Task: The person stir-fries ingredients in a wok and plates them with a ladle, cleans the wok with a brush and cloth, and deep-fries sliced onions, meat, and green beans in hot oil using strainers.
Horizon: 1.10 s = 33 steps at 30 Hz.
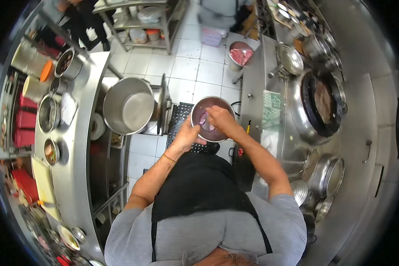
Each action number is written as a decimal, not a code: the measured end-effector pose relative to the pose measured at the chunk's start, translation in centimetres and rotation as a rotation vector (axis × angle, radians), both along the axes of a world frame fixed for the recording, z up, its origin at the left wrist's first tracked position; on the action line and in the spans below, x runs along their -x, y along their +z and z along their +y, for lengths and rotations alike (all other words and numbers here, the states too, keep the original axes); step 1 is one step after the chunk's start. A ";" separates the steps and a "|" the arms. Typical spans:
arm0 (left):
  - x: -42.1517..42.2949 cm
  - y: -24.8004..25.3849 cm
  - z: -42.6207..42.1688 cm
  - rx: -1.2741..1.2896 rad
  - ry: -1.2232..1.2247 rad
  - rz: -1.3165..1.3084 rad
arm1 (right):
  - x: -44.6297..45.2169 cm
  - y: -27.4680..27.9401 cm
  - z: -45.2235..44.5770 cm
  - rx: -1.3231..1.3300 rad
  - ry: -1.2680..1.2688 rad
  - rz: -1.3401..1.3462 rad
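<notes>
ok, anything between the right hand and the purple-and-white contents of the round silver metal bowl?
Nothing visible. The bare right hand reaches into the round silver metal bowl, down by the purple-and-white contents. The bare left hand holds the bowl's left side, off that path.

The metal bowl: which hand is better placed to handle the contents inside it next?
Probably the right hand: it reaches over the rim into the metal bowl, near the purplish contents. The left hand grips the bowl's side, seemingly steadying it.

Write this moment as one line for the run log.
left hand: holds bowl | right hand: inside bowl | contents: purplish, kind unclear | large pot: left of bowl
</notes>
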State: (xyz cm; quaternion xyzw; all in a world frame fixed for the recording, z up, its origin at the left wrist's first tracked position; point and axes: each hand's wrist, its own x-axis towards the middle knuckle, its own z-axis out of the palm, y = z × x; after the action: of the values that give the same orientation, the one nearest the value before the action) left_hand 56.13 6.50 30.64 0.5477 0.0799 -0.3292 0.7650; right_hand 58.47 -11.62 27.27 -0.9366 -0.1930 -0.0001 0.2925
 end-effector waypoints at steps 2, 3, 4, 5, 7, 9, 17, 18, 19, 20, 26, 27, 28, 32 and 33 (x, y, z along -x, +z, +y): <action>-0.2 0.5 -2.4 -0.016 -0.072 -0.007 | 0.5 0.2 -3.4 -0.136 -0.086 -0.001; -0.3 0.7 -3.6 -0.024 -0.111 -0.013 | 0.7 0.3 -5.0 -0.264 -0.138 -0.006; -0.4 0.8 -4.9 -0.039 -0.141 -0.018 | 1.1 1.2 -6.2 -0.275 -0.160 0.018; -0.5 0.8 -6.2 -0.044 -0.164 -0.019 | 1.4 1.4 -7.5 -0.281 -0.182 0.014; -0.6 0.9 -8.6 -0.064 -0.219 0.002 | 2.2 1.5 -9.8 -0.363 -0.229 -0.038; -0.6 1.4 -10.7 -0.084 -0.252 -0.038 | 2.8 0.8 -12.0 -0.416 -0.286 -0.015; -1.5 3.3 -16.6 -0.135 -0.398 -0.023 | 5.7 2.6 -16.7 -0.424 -0.429 -0.149; -1.9 3.6 -17.1 -0.125 -0.430 -0.038 | 5.7 2.6 -16.9 -0.439 -0.432 -0.174; -2.3 4.0 -17.6 -0.114 -0.460 -0.052 | 5.6 2.9 -17.1 -0.453 -0.434 -0.198; -2.7 4.6 -18.0 -0.111 -0.482 -0.068 | 5.7 3.3 -17.3 -0.418 -0.412 -0.134; -9.0 7.1 -21.3 -0.130 -0.561 -0.159 | 5.4 8.7 -18.1 -0.433 -0.589 -0.321; -10.9 7.4 -22.4 -0.134 -0.588 -0.171 | 5.7 9.7 -18.3 -0.473 -0.666 -0.411; -12.9 7.4 -23.9 -0.142 -0.575 -0.226 | 6.3 11.6 -18.6 -0.450 -0.728 -0.452; -22.0 6.4 -32.5 -0.208 -0.494 -0.853 | 9.0 13.4 -18.9 -0.571 -1.055 -0.473; -23.9 6.2 -35.0 -0.251 -0.412 -1.126 | 9.8 12.7 -18.6 -0.605 -1.134 -0.474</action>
State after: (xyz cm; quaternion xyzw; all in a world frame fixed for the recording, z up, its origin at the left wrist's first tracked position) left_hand 80.01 -28.52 36.88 0.7278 -0.4061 -0.1184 0.5398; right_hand 48.68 -30.26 39.98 -0.7445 0.2772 -0.4124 0.4460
